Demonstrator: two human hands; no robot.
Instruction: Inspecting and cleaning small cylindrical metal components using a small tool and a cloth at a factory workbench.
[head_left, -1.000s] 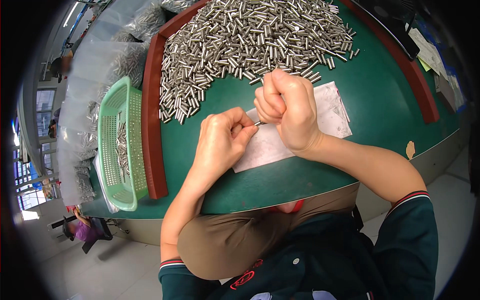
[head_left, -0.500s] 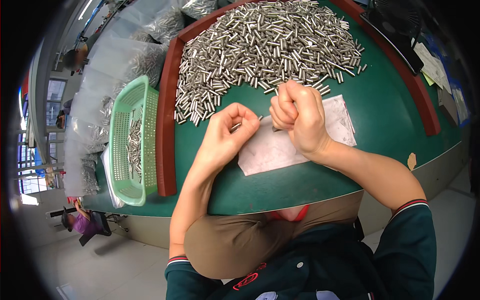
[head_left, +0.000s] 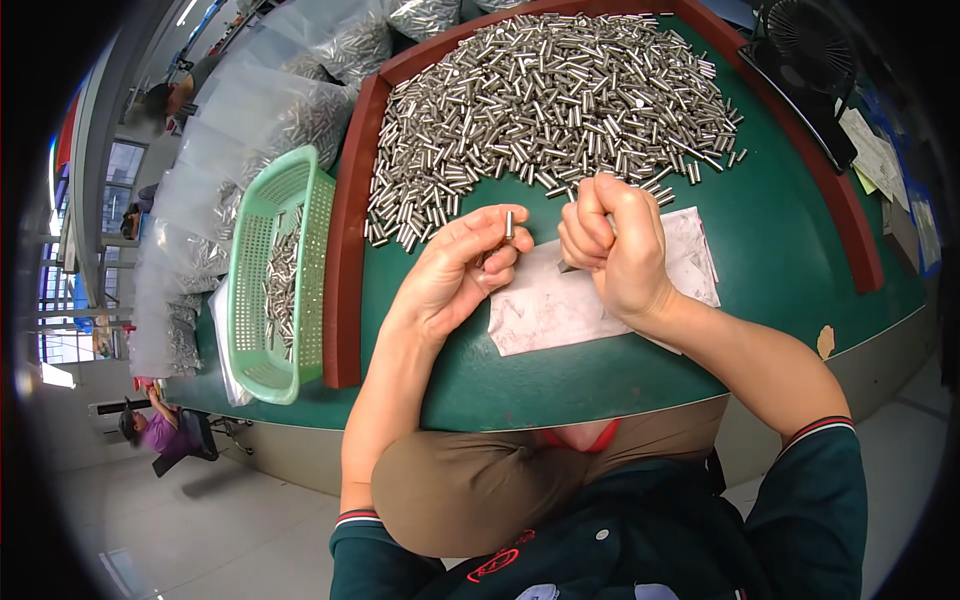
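Between the thumb and fingers of my left hand, a short shiny metal pin stands upright. My right hand is curled into a fist just to its right, above a smudged white cloth. A small grey bit of something shows under that fist; the rest is hidden by the fingers. Beyond both hands spreads a large heap of similar metal pins on the green tabletop.
Red raised edging borders the work area. Left of it stands a green perforated basket with pins inside, beside clear bags of pins. A black fan and papers lie at right. A person in purple sits far left.
My left hand has turned and its fingers have loosened, bringing the pin upright into view. The right fist stays closed in nearly the same place. The whole view has shifted slightly.
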